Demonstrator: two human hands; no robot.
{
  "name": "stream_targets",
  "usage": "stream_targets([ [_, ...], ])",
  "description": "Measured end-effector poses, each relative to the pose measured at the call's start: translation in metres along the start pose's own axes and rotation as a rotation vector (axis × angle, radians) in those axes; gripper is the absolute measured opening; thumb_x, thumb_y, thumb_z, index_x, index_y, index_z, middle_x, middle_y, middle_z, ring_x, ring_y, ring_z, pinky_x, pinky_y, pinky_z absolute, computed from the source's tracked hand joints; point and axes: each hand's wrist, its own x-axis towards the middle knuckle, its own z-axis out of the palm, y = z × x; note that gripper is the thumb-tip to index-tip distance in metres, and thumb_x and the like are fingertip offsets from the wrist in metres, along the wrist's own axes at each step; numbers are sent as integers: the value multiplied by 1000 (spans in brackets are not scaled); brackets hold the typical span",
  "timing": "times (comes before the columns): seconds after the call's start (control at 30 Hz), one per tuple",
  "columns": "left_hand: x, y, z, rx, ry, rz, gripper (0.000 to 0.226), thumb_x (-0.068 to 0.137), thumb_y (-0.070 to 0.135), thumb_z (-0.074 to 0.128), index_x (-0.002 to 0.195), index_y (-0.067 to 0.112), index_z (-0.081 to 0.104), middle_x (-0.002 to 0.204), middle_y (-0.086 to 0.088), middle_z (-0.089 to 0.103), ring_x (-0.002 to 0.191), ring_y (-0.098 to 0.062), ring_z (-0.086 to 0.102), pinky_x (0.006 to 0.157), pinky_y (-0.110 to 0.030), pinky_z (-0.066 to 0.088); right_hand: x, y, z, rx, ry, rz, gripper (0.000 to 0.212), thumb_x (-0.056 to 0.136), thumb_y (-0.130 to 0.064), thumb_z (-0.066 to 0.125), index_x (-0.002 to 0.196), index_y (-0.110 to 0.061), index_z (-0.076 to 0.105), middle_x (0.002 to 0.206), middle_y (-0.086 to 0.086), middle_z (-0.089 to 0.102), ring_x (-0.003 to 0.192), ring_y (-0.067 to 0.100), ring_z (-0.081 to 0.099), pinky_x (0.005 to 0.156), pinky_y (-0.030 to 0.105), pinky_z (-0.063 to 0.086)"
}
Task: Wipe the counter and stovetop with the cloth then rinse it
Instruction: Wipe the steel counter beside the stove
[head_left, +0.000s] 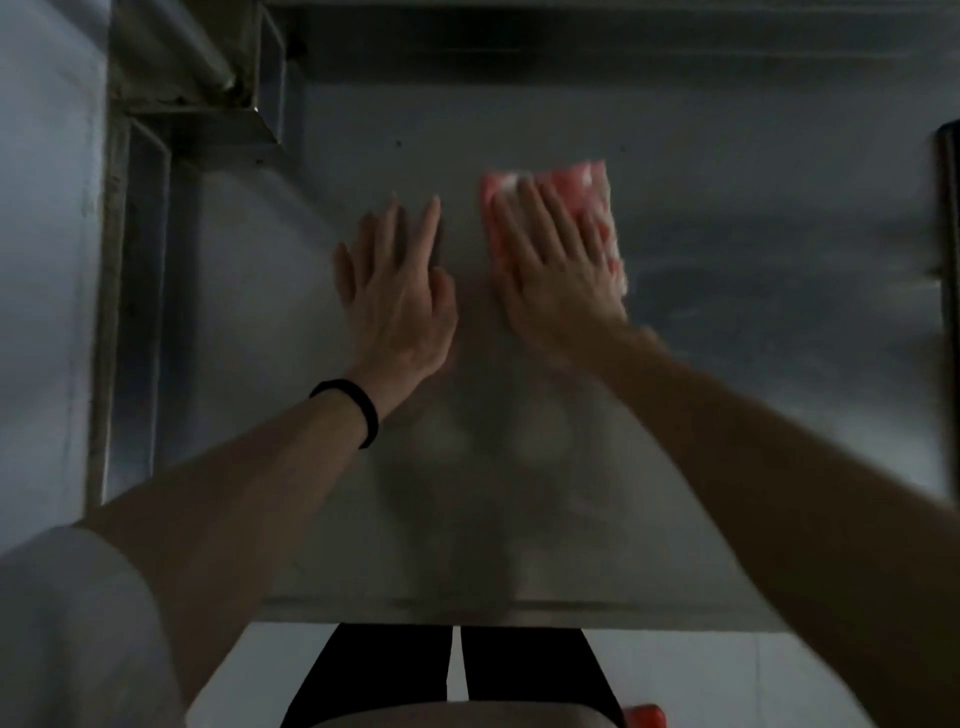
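A red and white cloth (589, 192) lies flat on the steel counter (727, 270), a little right of centre. My right hand (553, 270) presses down on it with straight, spread fingers and covers most of its near half. My left hand (397, 291) rests flat on the bare counter just left of the cloth, fingers straight, holding nothing. A black band circles my left wrist. The picture is dim and blurred by motion.
A steel frame and pipe (208, 78) fill the back left corner beside a grey wall (47, 208). A dark edge (948, 208) shows at the far right. The counter's front edge (467, 608) runs above my legs; a small orange object (644, 716) lies on the floor.
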Motion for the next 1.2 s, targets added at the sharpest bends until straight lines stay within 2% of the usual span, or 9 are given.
stream_targets([
  [0.17, 2, 14, 28, 129, 80, -60, 61, 102, 39, 37, 162, 38, 31, 172, -8, 24, 159, -37, 18, 128, -57, 9, 86, 56, -19, 20, -37, -2, 69, 107, -50, 24, 168, -23, 5, 176, 9, 1, 163, 28, 0, 129, 52, -1],
  [0.33, 2, 14, 38, 226, 157, -48, 60, 102, 39, 38, 161, 37, 33, 170, -9, 31, 156, -39, 26, 126, -61, 17, 89, 51, -18, 91, 21, 32, 67, 106, -50, 21, 168, -25, 11, 176, 8, 5, 163, 26, 3, 129, 51, 1],
  [0.47, 0, 14, 38, 198, 146, -42, 61, 103, 39, 40, 163, 39, 30, 172, -7, 25, 157, -39, 25, 127, -59, 16, -10, 19, -4, 44, 54, 51, 63, 111, -44, 29, 168, -23, 11, 176, 9, 7, 163, 26, 4, 131, 50, 2],
  [0.6, -1, 14, 36, 184, 130, -33, 65, 100, 36, 43, 164, 39, 26, 173, -8, 22, 156, -39, 24, 127, -60, 16, -177, -27, 18, 143, -2, 57, 74, 103, -33, 54, 167, -23, 19, 176, 6, 11, 163, 26, 8, 131, 52, 2],
  [0.7, 1, 16, 33, 199, 107, -39, 66, 101, 36, 43, 164, 38, 24, 174, -8, 19, 157, -39, 21, 127, -60, 15, -260, -44, 28, 128, -121, 77, 65, 98, -36, 49, 160, -23, 37, 171, 8, 26, 157, 29, 28, 130, 45, 5],
  [0.77, 0, 18, 32, 199, 109, -46, 66, 101, 36, 43, 164, 38, 24, 174, -8, 19, 157, -39, 21, 127, -60, 14, -270, -44, 26, 124, -179, 87, 63, 94, -39, 49, 155, -23, 44, 166, 7, 32, 151, 27, 34, 127, 45, 9],
  [0.93, 1, 15, 36, 208, 132, -32, 65, 101, 37, 42, 164, 39, 24, 173, -8, 21, 157, -40, 23, 127, -60, 15, -180, -10, 16, 125, -54, 22, 70, 102, -38, 47, 166, -24, 21, 175, 5, 10, 162, 26, 9, 130, 48, -2],
  [1.07, 2, 12, 42, 203, 167, -30, 64, 101, 38, 41, 163, 41, 25, 172, -8, 23, 156, -40, 24, 127, -60, 16, -35, 38, -1, 79, 57, 73, 64, 109, -43, 35, 167, -24, 19, 175, 10, 14, 162, 28, 11, 130, 53, 8],
  [1.2, 4, 9, 46, 218, 191, -31, 63, 100, 39, 41, 161, 41, 28, 170, -8, 29, 155, -41, 27, 126, -61, 17, 80, 83, -20, 9, 8, 80, 70, 105, -50, 27, 168, -25, 11, 176, 9, 7, 163, 28, 6, 129, 51, 5],
])
